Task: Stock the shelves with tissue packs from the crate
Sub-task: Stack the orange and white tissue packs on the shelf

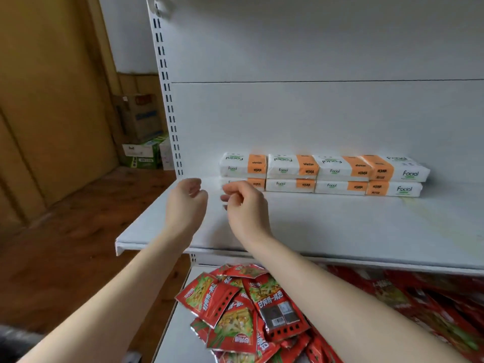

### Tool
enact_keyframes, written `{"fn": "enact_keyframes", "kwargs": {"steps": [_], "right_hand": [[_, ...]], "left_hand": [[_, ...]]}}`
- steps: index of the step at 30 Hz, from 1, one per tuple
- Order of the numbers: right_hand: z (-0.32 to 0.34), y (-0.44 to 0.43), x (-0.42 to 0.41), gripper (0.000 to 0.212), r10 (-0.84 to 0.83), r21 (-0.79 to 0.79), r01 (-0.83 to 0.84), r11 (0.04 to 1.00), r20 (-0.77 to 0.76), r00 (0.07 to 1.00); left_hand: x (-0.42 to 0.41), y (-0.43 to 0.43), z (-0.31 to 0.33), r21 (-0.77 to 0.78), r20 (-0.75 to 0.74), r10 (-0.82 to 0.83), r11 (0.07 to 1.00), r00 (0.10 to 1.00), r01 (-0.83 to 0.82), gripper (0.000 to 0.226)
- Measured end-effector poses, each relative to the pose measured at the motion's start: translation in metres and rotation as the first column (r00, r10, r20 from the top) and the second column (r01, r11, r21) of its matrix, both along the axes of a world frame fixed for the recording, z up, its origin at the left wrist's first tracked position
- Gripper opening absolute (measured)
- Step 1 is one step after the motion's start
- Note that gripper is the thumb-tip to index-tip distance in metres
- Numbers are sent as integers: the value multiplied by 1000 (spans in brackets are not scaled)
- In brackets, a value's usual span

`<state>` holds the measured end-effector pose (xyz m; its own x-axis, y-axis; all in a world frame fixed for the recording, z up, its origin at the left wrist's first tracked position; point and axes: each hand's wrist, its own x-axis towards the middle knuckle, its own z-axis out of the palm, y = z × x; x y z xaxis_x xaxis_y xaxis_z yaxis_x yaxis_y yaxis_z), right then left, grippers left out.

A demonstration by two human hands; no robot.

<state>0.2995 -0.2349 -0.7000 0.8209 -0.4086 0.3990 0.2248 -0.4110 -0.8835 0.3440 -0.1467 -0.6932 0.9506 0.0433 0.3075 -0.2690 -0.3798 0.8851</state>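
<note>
The tissue packs lie on the white shelf in two layers, four packs side by side in each. They are pushed to the back panel, I think so that the front part of the shelf is free for more rows. The packs touch each other at their short ends, and the printed faces look forward, as a customer should see them. The pack at the right end of the upper layer sits a little crooked.

Both hands hover above the left part of the shelf, in front of the left end of the stack. The left hand has loosely curled fingers and holds nothing. The right hand is also loosely curled and empty; its fingertips cover a part of the lower left pack, but I cannot tell if they touch it. The crate is not in view, so I judge that the next pack must be fetched from somewhere outside the picture.

For moving there is good room: bare shelf to the left of the stack up to the slotted upright, and a wide bare strip in front. The front edge is low, and the arms pass over it. Under it the red snack packets lie in a heap on the lower shelf, so an arm that drops down could disturb them
</note>
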Motion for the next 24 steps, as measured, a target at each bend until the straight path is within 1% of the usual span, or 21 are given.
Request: {"fn": "enact_keyframes", "kwargs": {"steps": [2, 5, 10, 15, 17, 19, 21, 24], "right_hand": [[-5, 30, -13, 29, 90, -3, -90, 996, 32, 995], [-14, 61, -34, 27, 191, -87, -188, 978, 25, 981], [-12, 69, -51, 27, 210, -106, -212, 971, -31, 977], [2, 43, -59, 28, 143, -109, -145, 983, -25, 989], [7, 20, -59, 29, 105, -60, -107, 992, -38, 994], [6, -7, -58, 29, 58, 23, -57, 998, -69, 996], [2, -40, -57, 28, -8, 87, 17, 996, -104, 995], [-1, -96, -61, 26, -117, 141, 136, 981, -137, 984]], "left_hand": [[-21, 20, -2, -9, 71, 45, 999, 996, -45, 36], [-48, 42, -6, -9, 97, 78, 997, 992, -78, 34], [-77, 58, -6, 16, 90, 67, 998, 994, -68, 30], [-79, 34, 9, 55, 83, -7, 999, 997, 2, 33], [-75, 11, 15, 60, 64, -51, 997, 997, 48, 33], [-71, -15, 15, 54, 49, -98, 994, 994, 96, 34], [-68, -45, 11, 35, 37, -140, 990, 989, 139, 33], [-66, -92, 5, 5, -16, -209, 978, 978, 209, 30]]}}
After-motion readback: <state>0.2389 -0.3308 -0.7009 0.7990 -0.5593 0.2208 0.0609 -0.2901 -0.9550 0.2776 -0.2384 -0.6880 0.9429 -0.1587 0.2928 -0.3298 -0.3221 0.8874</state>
